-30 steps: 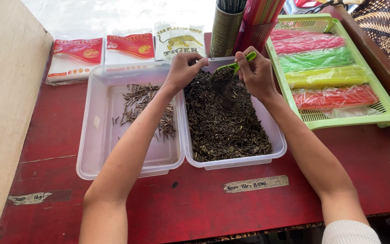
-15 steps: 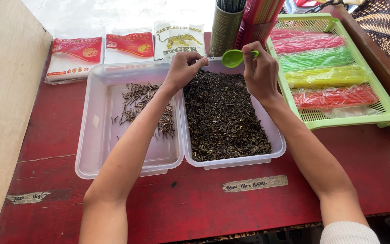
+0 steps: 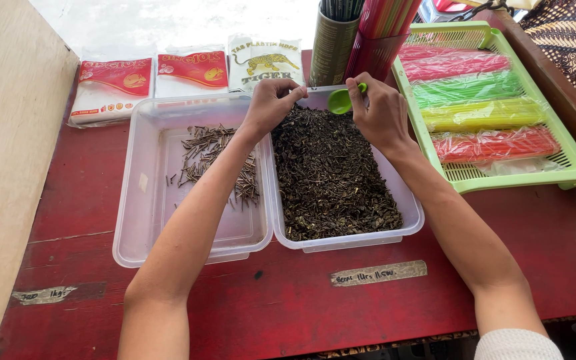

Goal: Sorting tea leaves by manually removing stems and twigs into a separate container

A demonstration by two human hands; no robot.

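Holding: right hand point(image 3: 383, 112) pinches a small green plastic scoop point(image 3: 341, 101), fingers curled shut round its handle; bowl tilted, facing the camera.
Scoop place: at 12 o'clock over the far end of the right tub point(image 3: 401, 207), just above the dried leaves point(image 3: 331, 177).
Left hand point(image 3: 269, 103): thumb and forefinger closed on the tub's far rim; whether they pinch anything more, I cannot tell.
Leaves: dark, crumbly, filling the right tub edge to edge.
Tubs: two clear rectangular ones, side by side and touching, on a red table point(image 3: 301, 300).
Left tub point(image 3: 141, 220): a thin scatter of brown stalks point(image 3: 218, 157).
Packets at 11 o'clock: three flat plastic-bag packs point(image 3: 188, 70) in a row.
Green tray point(image 3: 571, 170) at 2 o'clock: four straw bundles point(image 3: 478, 113), pink, green, yellow, red.
Cups at 12 o'clock: two straw holders point(image 3: 333, 47).
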